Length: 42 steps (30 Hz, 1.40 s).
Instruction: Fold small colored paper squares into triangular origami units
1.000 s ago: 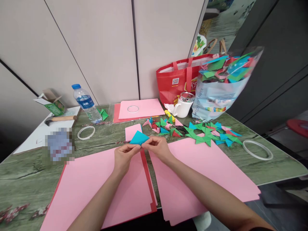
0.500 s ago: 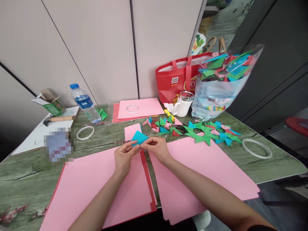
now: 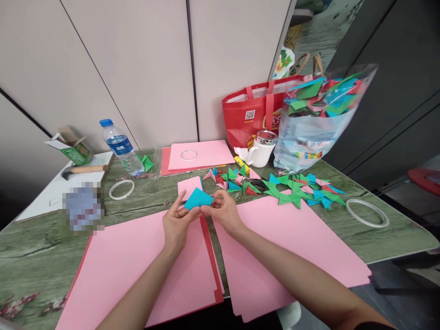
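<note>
A folded piece of blue paper (image 3: 198,198) is held up between my two hands, its peak pointing away from me. My left hand (image 3: 177,227) grips its lower left corner, thumb in front and the index finger raised along the side. Thumb and fingers of my right hand (image 3: 225,213) pinch its lower right edge; the fingertips behind it are partly hidden. Just beyond the paper lies a small stack of pink squares (image 3: 189,185). Under my forearms are large pink sheets on the left (image 3: 130,270) and on the right (image 3: 292,243).
Folded paper pieces (image 3: 237,178) and green star-like rings (image 3: 287,190) lie to the right. Behind them stand a white mug (image 3: 261,151), a red bag (image 3: 240,119) and a plastic bag of folded paper (image 3: 302,133). A water bottle (image 3: 120,149), hammer (image 3: 85,170) and tape roll (image 3: 122,189) are on the left.
My left fingers have lifted off the front of the blue paper, the index finger now stretched upward. My right fingers have shifted behind its right corner, and more of the paper shows.
</note>
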Motion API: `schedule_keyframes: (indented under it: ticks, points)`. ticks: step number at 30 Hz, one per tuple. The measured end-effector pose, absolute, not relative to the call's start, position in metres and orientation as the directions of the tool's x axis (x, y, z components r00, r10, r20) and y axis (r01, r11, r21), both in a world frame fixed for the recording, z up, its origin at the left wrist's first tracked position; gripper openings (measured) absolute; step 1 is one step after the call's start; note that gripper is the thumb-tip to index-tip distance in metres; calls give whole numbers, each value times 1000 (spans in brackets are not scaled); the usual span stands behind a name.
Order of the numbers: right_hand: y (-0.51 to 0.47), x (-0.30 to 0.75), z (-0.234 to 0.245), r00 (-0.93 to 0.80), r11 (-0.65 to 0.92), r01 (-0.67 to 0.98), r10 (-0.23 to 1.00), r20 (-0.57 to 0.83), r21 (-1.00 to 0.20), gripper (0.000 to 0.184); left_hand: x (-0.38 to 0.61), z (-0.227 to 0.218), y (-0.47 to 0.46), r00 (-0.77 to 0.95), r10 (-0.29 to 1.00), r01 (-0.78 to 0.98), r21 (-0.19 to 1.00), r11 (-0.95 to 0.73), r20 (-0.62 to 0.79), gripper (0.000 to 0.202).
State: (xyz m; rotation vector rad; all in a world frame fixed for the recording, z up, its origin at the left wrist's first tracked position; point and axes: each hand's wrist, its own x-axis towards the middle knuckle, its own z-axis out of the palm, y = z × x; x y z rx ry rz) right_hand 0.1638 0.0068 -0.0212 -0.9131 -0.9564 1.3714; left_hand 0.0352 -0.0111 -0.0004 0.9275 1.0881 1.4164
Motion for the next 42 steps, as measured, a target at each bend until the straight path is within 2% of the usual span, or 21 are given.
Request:
schedule_keyframes:
  ticks: [2,5,15,19,23,31,35,40,42]
  points:
    - [7,164,-22,-26,-14,-362,1000,-4,-932,51,35,2,-12,-115,993,-276,961,-7,-25,87]
    - [8,165,-21,-48,-36,-352,999,-20,-935,53,34,2,-12,-102,993,-262,965,29,-57,90]
    - [9,172,-12,-158,-97,-253,986,-58,-963,46,32,-7,-9,-113,990,-248,968,49,-79,69]
    - [10,174,-14,-216,-40,-213,976,7,-976,38,31,-6,-8,-131,990,-192,981,36,-61,51]
    - [8,173,-15,-248,-71,-215,969,-16,-974,34,29,-4,-7,-157,987,-132,991,6,-27,38]
    - [8,173,-18,-288,-153,-277,955,-70,-949,37,27,-5,-6,-130,991,-84,996,-3,-8,32]
    - [9,174,-21,-290,-108,-256,957,-30,-961,35,26,-5,-5,-78,996,-115,993,25,-34,32]
    - [11,173,-24,-325,-70,-218,946,5,-973,42,24,-7,-5,-98,995,-110,994,13,-23,32]
    - [11,173,-26,-343,-72,-194,939,-1,-978,38,24,-8,-4,-93,995,-113,993,17,-27,32]
